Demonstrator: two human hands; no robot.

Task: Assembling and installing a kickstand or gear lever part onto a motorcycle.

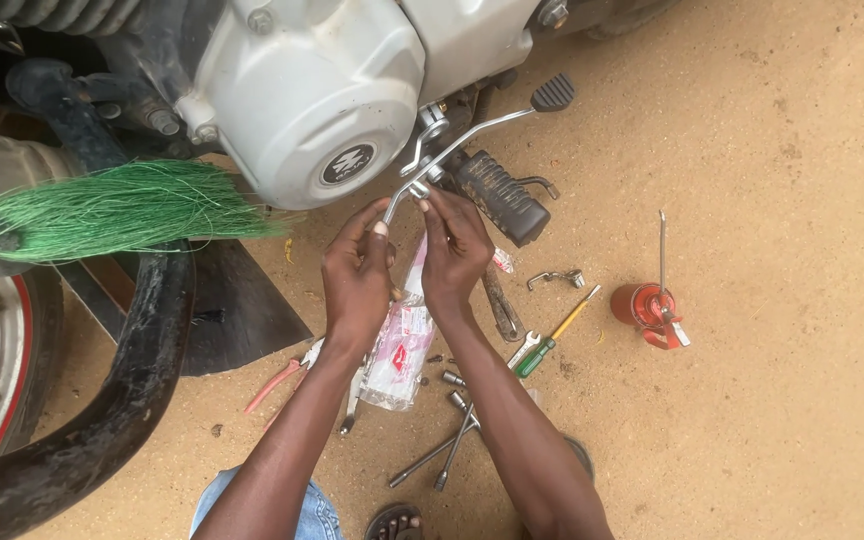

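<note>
Two hands meet just below the silver engine cover (312,95) of one motorcycle standing on sandy ground (772,200); the left hand (357,280) has its fingers curled narrow, thumb and forefinger pinched on the lower end of the chrome gear lever (452,148), while the right hand (455,250) presses its fingertips close together on the same lever end, at the small clamp; what, if anything, sits between the fingertips is too small to tell. The lever runs up and to the right to one black rubber toe pad (553,93); one black ribbed footrest (500,195) lies just right of the hands.

Below the wrists, one clear plastic packet (399,350) with red print hangs or lies between the forearms. On the ground near the frame's lower middle lie two long crossed socket wrenches (447,450) and two small loose sockets (455,380); one green-and-yellow screwdriver (552,335) points up right; one pair of red-handled pliers (277,380) lies left of the left forearm; one dark flat tool (502,310) lies beside the right wrist; one small bent metal piece (557,278) lies farther right; one red oil can (647,305) with a thin upright spout stands well apart toward the right edge. One green bristle tassel (112,210) hangs at the left, above the black tyre (102,420).
</note>
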